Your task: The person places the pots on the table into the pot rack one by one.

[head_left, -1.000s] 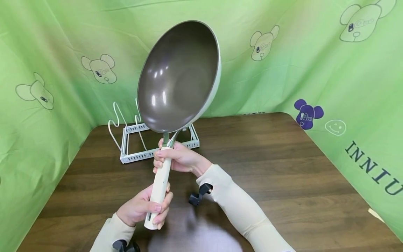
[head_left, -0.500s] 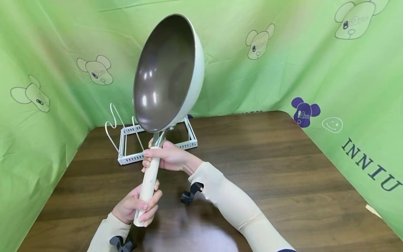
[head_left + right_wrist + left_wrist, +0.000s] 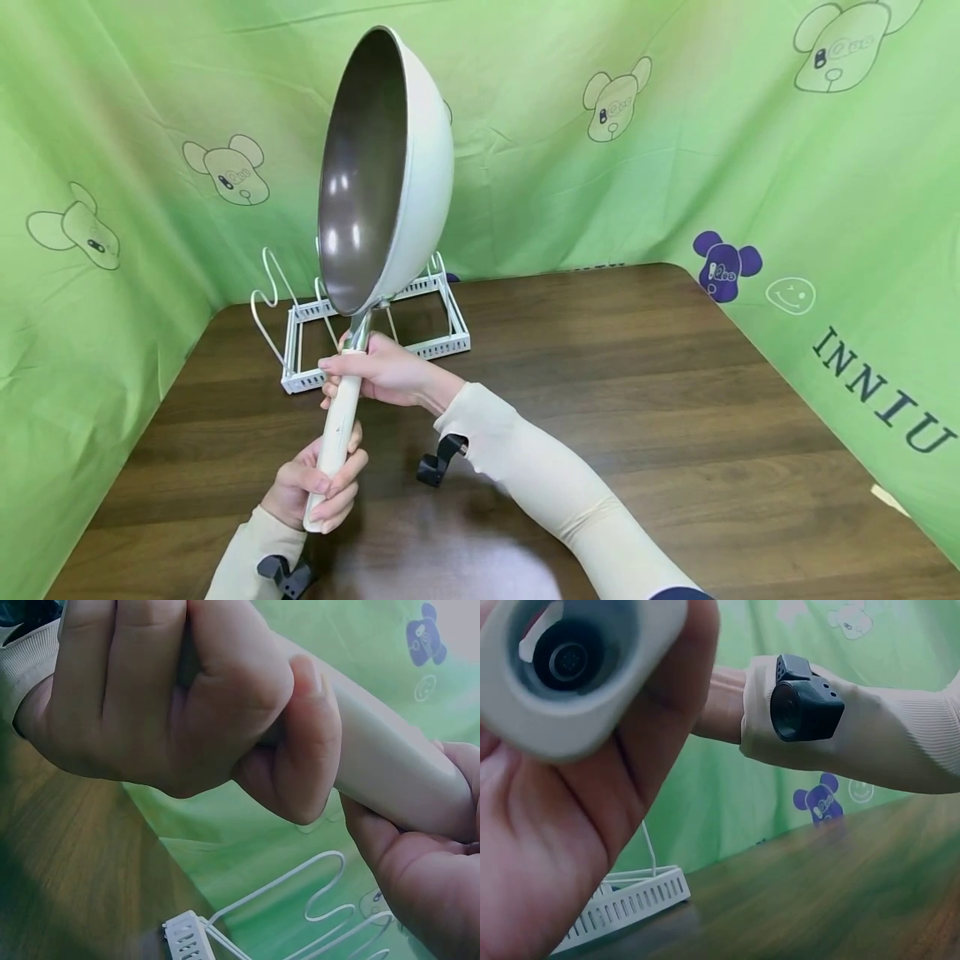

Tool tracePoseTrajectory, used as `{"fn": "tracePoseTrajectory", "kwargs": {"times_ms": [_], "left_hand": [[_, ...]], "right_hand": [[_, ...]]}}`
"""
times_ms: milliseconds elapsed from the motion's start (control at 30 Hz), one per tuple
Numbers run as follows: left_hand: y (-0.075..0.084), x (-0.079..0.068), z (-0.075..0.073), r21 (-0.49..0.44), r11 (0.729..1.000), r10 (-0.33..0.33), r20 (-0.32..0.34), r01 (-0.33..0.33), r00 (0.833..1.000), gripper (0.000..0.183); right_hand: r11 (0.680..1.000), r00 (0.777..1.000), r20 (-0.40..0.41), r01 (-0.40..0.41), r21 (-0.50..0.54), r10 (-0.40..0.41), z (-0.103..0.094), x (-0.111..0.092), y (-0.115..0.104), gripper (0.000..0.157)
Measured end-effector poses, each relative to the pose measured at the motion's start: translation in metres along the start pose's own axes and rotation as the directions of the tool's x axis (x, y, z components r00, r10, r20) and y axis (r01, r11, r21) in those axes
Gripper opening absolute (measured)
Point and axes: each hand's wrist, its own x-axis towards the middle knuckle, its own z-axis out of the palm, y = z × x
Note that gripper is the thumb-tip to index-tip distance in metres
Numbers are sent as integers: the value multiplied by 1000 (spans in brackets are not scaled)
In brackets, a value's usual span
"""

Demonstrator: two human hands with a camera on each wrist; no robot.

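Note:
A deep wok (image 3: 420, 167) with a white outside and a brown inside is held up above the table, its bowl at the top and its opening turned to the left. Near the lower end of the cream handle (image 3: 341, 425), my left hand (image 3: 318, 483) grips it with curled fingers. My right hand (image 3: 386, 371) wraps the handle's upper end, just below the metal neck. In the left wrist view the hollow handle end (image 3: 570, 735) pokes out of the left palm. Both hands show round the handle (image 3: 405, 757) in the right wrist view.
Behind the wok on the brown wooden table (image 3: 637, 417) stands a white slotted rack (image 3: 450, 343) with curved wire dividers (image 3: 273, 275). A green printed cloth (image 3: 525, 167) hangs round the table's back and sides. Each wrist carries a black camera mount (image 3: 442, 460).
The wok has turned about its handle, so its opening faces further left and more of the white outside shows. Both hands have shifted left with it, keeping their grip.

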Motion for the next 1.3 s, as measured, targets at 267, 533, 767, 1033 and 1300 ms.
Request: {"fn": "tracePoseTrajectory", "kwargs": {"times_ms": [267, 533, 767, 1033, 1300], "left_hand": [[-1, -1, 1, -76, 997, 15, 8, -15, 1000, 37], [-2, 1, 5, -159, 987, 51, 82, -37, 995, 34], [-1, 6, 7, -206, 978, 70, 126, -43, 990, 30], [3, 8, 8, -248, 968, 97, 204, -45, 974, 27], [5, 12, 10, -262, 964, 109, 247, -42, 963, 27]], "right_hand": [[1000, 999, -34, -3, -30, 2, 3, 6, 6, 24], [997, 999, -48, -3, -71, 0, 9, 12, 10, 22], [999, 998, -69, -13, -41, 10, 13, 15, 10, 24], [998, 998, -60, -1, 59, 4, 18, 17, 10, 27], [974, 997, 25, 63, 216, -70, 20, 17, 14, 45]]}}
